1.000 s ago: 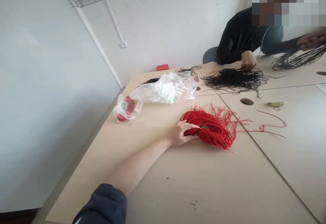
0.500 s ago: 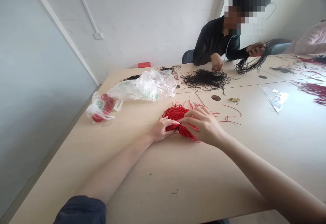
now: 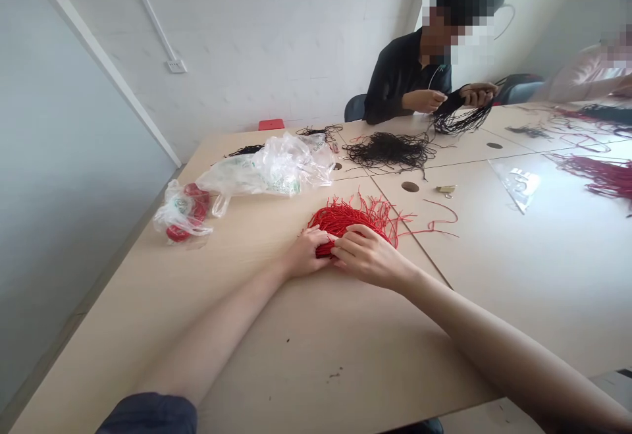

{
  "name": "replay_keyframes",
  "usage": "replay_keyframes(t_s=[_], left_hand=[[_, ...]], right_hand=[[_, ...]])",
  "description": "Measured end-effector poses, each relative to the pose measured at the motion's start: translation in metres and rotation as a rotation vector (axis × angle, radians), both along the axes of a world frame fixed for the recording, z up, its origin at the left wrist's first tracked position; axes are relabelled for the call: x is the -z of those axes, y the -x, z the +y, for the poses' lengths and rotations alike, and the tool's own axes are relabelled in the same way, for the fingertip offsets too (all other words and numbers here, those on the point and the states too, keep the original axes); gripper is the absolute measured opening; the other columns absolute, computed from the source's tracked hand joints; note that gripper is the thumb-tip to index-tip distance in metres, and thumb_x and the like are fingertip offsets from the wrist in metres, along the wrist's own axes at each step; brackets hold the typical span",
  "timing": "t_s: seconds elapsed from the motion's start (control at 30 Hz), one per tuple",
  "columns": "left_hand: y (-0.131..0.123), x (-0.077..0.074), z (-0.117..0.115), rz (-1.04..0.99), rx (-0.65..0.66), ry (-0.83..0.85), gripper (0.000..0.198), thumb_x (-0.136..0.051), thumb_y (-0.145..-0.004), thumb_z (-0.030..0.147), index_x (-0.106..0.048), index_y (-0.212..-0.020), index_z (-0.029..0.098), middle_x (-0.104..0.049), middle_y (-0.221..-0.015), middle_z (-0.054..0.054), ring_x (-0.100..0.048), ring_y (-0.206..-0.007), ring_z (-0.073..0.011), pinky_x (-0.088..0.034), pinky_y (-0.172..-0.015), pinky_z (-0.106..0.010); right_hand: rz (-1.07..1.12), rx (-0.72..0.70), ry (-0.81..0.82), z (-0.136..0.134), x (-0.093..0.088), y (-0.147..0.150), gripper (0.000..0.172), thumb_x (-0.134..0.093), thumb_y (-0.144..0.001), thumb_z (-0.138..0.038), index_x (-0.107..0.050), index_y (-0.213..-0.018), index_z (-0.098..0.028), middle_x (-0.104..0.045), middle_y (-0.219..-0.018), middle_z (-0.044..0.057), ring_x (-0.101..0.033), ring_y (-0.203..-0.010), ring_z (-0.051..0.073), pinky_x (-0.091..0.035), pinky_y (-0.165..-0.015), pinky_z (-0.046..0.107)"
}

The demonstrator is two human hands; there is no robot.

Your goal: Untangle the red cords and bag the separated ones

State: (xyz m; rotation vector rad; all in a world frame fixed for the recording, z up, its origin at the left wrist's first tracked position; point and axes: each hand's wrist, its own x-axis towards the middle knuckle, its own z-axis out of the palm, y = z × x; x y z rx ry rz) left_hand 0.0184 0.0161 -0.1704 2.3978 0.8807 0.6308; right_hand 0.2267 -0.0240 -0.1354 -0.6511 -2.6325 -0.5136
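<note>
I have my left hand (image 3: 309,254) and right hand (image 3: 368,257) curled closed on the red cord bundle (image 3: 343,218) — it lies on the surface (image 3: 276,348), loose ends fanned, none set apart yet.

**Q:** What is the subject at centre?

**A:** A dense bundle of thin red cord (image 3: 345,218), looped and gathered, its loose ends fanning outward.

**Q:** Where and how does it lie?

**A:** Flat on a pale wooden tabletop (image 3: 296,335), a few stray strands trailing away to the right.
</note>
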Motion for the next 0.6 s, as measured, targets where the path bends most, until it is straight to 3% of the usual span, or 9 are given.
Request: replay_keyframes(t_s=[0.13, 0.27, 0.33, 0.4, 0.53, 0.6], left_hand=[[-0.001, -0.004, -0.003, 0.031, 0.018, -0.011, 0.038, -0.067, -0.078, 0.032, -0.059, -0.115, 0.025, -0.067, -0.115, -0.002, -0.058, -0.111, -0.0219, -0.021, -0.116, -0.045], [-0.001, -0.001, -0.001, 0.046, -0.012, -0.022, 0.031, -0.061, -0.085, 0.041, -0.061, -0.11, 0.024, -0.067, -0.109, -0.003, -0.059, -0.106, -0.022, -0.025, -0.113, -0.046], [-0.001, 0.0, 0.001, 0.045, -0.018, -0.022, 0.029, -0.058, -0.087, 0.043, -0.062, -0.109, 0.025, -0.068, -0.104, -0.002, -0.06, -0.102, -0.0211, -0.025, -0.113, -0.046], [-0.001, 0.0, 0.003, 0.043, -0.02, -0.019, 0.029, -0.057, -0.087, 0.043, -0.063, -0.109, 0.026, -0.068, -0.102, -0.001, -0.06, -0.102, -0.0208, -0.025, -0.113, -0.045], [0.0, -0.006, 0.004, 0.044, -0.012, -0.01, 0.029, -0.057, -0.088, 0.041, -0.063, -0.112, 0.028, -0.069, -0.107, -0.001, -0.058, -0.106, -0.0212, -0.024, -0.113, -0.046], [0.0, -0.008, 0.003, 0.043, -0.012, -0.008, 0.03, -0.058, -0.087, 0.043, -0.063, -0.113, 0.028, -0.069, -0.108, -0.001, -0.059, -0.106, -0.021, -0.024, -0.113, -0.045]], right_hand=[[0.051, 0.027, -0.04, -0.002, 0.01, 0.001, 0.022, -0.042, -0.095, -0.009, -0.063, -0.091, -0.016, -0.061, -0.082, 0.006, -0.051, -0.077, 0.019, -0.041, -0.08, 0.037], [0.184, 0.024, 0.037, -0.004, 0.019, 0.003, 0.021, -0.043, -0.095, -0.01, -0.062, -0.091, -0.018, -0.063, -0.085, 0.006, -0.055, -0.08, 0.018, -0.042, -0.079, 0.036], [0.362, 0.025, 0.205, -0.008, 0.017, 0.005, 0.017, -0.046, -0.095, -0.016, -0.062, -0.091, -0.019, -0.064, -0.091, 0.007, -0.058, -0.083, 0.018, -0.044, -0.077, 0.035], [0.599, 0.011, 0.489, -0.014, 0.008, 0.008, 0.014, -0.048, -0.095, -0.022, -0.059, -0.088, -0.02, -0.063, -0.093, 0.007, -0.058, -0.082, 0.017, -0.046, -0.073, 0.032], [0.984, -0.104, 1.085, -0.033, -0.025, 0.004, 0.019, -0.04, -0.1, -0.031, -0.045, -0.083, -0.022, -0.059, -0.068, -0.001, -0.05, -0.056, 0.011, -0.044, -0.054, 0.026], [1.037, -0.096, 1.081, -0.051, -0.04, -0.014, 0.024, -0.043, -0.098, -0.036, -0.043, -0.078, -0.022, -0.052, -0.059, -0.004, -0.046, -0.052, 0.01, -0.041, -0.052, 0.025]])
